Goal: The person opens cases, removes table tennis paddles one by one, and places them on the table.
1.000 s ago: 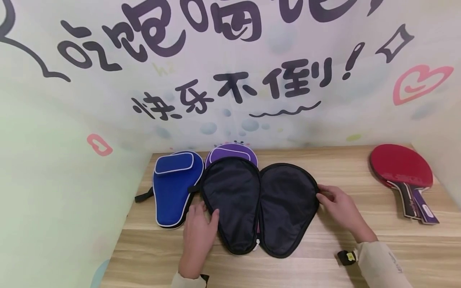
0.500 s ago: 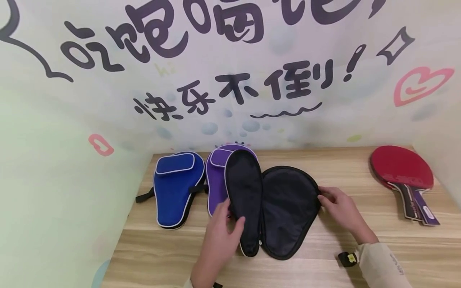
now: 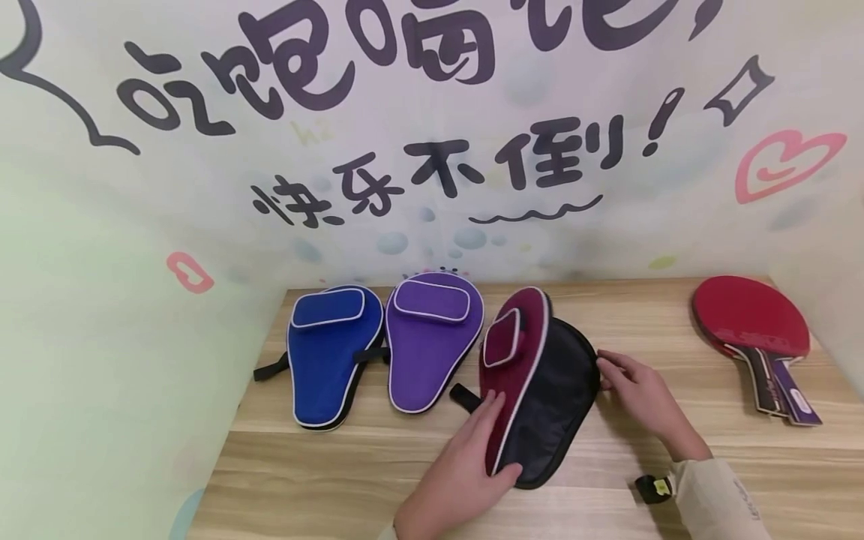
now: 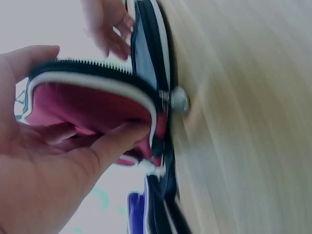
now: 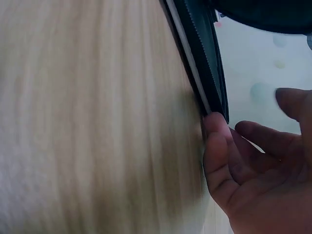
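A maroon table tennis bat case [image 3: 523, 352] lies unzipped, its black-lined half [image 3: 556, 397] on the table and its maroon half raised and tilted over it. My left hand [image 3: 466, 457] holds the raised half near its narrow end. In the left wrist view, the thumb and fingers of my left hand [image 4: 63, 151] lie on opposite sides of the case [image 4: 87, 105], close to the zip pull [image 4: 179, 100]. My right hand [image 3: 644, 394] holds the outer edge of the lower half; the right wrist view shows the fingertips [image 5: 217, 126] on that edge.
A blue bat case [image 3: 331, 367] and a purple bat case [image 3: 432, 352] lie to the left. Table tennis bats [image 3: 752, 315], the top one red, are stacked at the right. A printed wall [image 3: 378, 180] stands behind the wooden table [image 3: 304, 480].
My left hand has lifted the left half of the maroon case and swung it rightward, so its maroon outside now shows. The purple case is uncovered. My right hand has stayed at the edge.
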A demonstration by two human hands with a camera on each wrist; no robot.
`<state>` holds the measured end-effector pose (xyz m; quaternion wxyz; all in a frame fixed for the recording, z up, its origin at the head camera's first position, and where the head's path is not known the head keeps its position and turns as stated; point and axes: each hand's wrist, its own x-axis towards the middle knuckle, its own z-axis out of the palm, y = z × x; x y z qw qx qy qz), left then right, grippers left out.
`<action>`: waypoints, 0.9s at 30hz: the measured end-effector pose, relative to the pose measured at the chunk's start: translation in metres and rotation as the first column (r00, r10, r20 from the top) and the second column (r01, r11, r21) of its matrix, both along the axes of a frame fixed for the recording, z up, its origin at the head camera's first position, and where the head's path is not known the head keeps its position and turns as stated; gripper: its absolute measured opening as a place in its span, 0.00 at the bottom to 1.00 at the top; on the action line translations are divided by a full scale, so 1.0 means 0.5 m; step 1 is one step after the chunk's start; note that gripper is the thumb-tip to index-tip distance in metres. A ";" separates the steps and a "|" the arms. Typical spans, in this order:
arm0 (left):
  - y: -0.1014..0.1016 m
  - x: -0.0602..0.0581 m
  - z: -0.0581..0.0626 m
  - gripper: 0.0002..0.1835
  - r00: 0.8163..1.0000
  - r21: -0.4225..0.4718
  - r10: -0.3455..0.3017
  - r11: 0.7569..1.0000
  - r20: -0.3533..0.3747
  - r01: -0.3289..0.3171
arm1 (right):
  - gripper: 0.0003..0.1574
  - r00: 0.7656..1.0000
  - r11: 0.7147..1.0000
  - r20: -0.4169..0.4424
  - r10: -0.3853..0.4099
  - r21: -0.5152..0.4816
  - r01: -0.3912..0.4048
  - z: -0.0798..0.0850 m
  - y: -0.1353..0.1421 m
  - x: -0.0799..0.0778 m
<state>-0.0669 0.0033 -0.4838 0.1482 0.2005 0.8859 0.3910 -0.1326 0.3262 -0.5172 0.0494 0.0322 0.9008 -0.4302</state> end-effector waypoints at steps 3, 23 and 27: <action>0.021 0.002 -0.001 0.45 1.000 -0.033 0.011 0.999 -0.016 -0.011 | 0.39 1.000 0.998 0.007 -0.014 -0.065 0.015 0.002 0.000 0.001; 0.086 0.016 -0.036 0.38 0.894 -0.510 -0.215 0.860 -0.394 -0.018 | 0.29 0.982 0.992 -0.185 -0.031 0.113 0.052 -0.014 -0.033 -0.010; 0.085 0.018 -0.038 0.39 0.886 -0.563 -0.241 0.826 -0.396 -0.027 | 0.26 0.961 0.978 -0.276 0.014 0.204 0.044 -0.021 -0.047 -0.015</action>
